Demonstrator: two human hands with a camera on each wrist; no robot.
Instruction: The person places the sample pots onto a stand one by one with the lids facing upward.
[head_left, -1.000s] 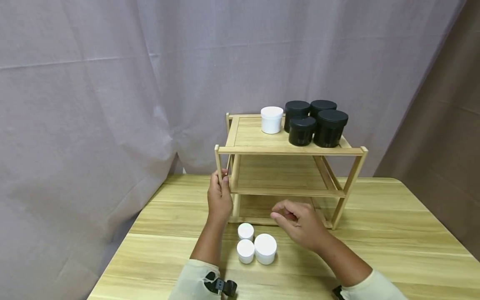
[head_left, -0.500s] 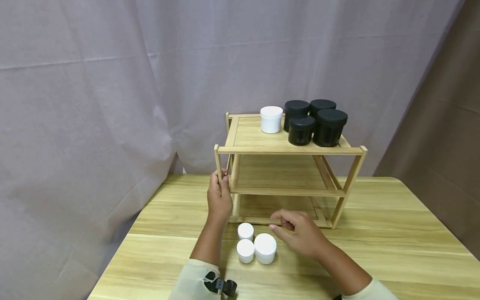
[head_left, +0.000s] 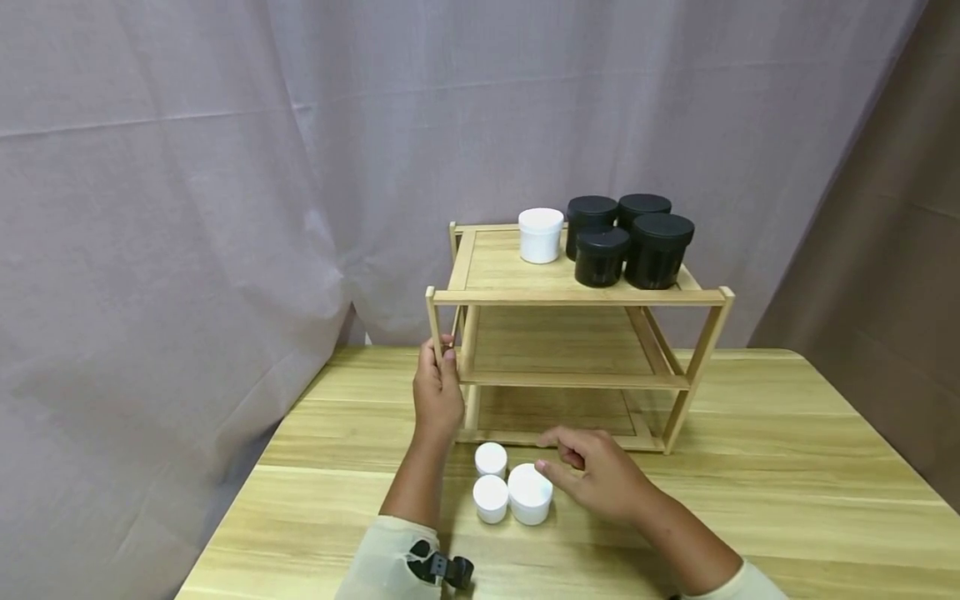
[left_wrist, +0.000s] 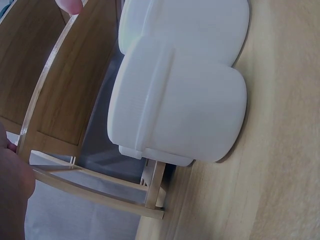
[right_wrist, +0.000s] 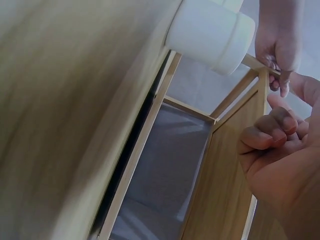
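My left hand grips the front left post of a three-tier wooden shelf rack. In front of the rack stand three white lidded jars on the table: a larger jar, a small jar and another small jar behind it. Over the right side of the larger jar hovers my right hand, its thumb and index finger apart and nothing between them. Seen in the right wrist view, the other fingers are curled inward. Whether the thumb touches the lid, I cannot tell.
On the top shelf stand a white jar and several black jars grouped at the right. The wooden table extends to both sides. A grey curtain hangs behind it, and a brown one at the right.
My right hand has come down from in front of the lower shelf to the larger white jar. My left hand keeps its grip on the rack post; the jars have stayed in place.
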